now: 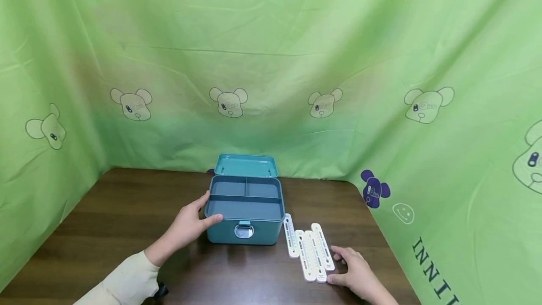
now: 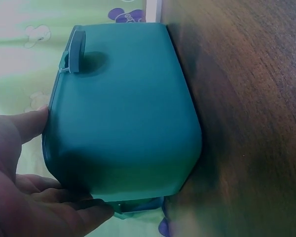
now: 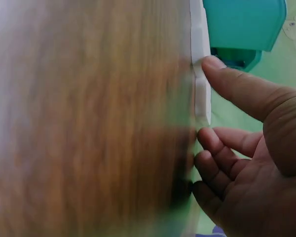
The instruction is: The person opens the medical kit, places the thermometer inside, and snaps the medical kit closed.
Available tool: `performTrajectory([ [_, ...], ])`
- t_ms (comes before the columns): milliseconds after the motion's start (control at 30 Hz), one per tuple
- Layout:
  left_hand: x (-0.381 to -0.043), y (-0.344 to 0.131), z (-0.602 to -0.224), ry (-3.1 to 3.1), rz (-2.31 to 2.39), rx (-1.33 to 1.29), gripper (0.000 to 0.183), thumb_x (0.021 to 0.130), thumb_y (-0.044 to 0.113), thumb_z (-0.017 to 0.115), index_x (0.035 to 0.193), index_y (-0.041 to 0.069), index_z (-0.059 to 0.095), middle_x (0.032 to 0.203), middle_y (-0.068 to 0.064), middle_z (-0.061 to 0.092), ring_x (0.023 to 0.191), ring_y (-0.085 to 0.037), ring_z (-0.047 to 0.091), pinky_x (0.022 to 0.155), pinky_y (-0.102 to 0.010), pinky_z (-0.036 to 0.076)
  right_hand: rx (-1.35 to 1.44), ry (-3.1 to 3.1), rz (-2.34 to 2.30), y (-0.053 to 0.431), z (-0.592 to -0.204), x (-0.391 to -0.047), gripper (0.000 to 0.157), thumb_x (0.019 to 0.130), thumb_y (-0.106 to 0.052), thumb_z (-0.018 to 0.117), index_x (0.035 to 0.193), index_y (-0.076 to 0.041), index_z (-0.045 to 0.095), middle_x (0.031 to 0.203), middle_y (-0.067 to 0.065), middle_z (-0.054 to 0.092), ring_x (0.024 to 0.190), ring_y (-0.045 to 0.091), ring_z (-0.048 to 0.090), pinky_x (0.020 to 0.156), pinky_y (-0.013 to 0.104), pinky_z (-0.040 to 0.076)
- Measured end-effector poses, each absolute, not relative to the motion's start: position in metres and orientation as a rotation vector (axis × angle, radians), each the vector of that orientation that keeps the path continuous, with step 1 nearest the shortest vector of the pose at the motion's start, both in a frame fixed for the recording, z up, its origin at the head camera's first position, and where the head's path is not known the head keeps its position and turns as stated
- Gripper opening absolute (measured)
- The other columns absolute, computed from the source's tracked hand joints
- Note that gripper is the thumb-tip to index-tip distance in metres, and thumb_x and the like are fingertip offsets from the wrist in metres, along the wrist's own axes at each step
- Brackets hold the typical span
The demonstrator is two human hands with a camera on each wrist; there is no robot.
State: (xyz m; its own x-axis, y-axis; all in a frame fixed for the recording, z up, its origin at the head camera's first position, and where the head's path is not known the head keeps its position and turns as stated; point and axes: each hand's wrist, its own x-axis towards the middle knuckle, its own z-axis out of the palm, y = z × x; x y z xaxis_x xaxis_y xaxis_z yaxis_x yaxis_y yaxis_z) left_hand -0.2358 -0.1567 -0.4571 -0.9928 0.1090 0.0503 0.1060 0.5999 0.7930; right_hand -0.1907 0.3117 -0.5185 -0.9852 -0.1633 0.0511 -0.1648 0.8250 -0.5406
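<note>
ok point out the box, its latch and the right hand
Box (image 2: 126, 108): left wrist view, front wall
Latch (image 1: 244, 231): head view, front face
Right hand (image 1: 354, 271): head view, back of the hand

In front of me spreads a dark brown surface (image 1: 127, 211), wood-grained, its streaks running side to side and its far corners rounded. It has a low gloss, with dim reflections in front of the teal box (image 1: 222, 232). That box stands upright near the middle, flat on its base, lid raised at the back. To its right lie four white strips marked with printed scales: the first strip (image 1: 290, 236) just beside the box, then the second strip (image 1: 305, 256) and third strip (image 1: 315, 256) side by side nearer me, and the fourth strip (image 1: 322, 246) slightly farther back, nearest my right fingers (image 1: 344, 251).
</note>
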Motion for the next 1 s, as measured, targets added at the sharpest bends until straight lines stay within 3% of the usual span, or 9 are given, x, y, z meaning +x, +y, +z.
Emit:
performTrajectory([
  [433,-0.235,-0.156,-0.457,2.813,1.388,0.187,0.093,0.094,0.043,0.074,0.160,0.000,0.026,0.161,-0.022,0.035,0.149,-0.040,0.035,0.114,-0.059,0.039,0.221,-2.994,0.662,0.297,-0.516,-0.192,0.061,0.067,-0.038,0.093,0.117,-0.009,0.073,0.096,-0.006,0.064,0.096,0.018,0.058,0.089,0.048,0.045],
  [1000,-0.231,-0.159,-0.448,2.814,1.308,0.235,0.088,0.096,0.043,0.072,0.158,-0.003,0.030,0.160,-0.021,0.038,0.147,-0.040,0.039,0.114,-0.059,0.039,0.152,-3.034,0.590,0.291,-0.509,-0.191,0.060,0.070,-0.035,0.093,0.118,-0.006,0.072,0.099,0.001,0.068,0.100,0.026,0.062,0.090,0.055,0.046],
])
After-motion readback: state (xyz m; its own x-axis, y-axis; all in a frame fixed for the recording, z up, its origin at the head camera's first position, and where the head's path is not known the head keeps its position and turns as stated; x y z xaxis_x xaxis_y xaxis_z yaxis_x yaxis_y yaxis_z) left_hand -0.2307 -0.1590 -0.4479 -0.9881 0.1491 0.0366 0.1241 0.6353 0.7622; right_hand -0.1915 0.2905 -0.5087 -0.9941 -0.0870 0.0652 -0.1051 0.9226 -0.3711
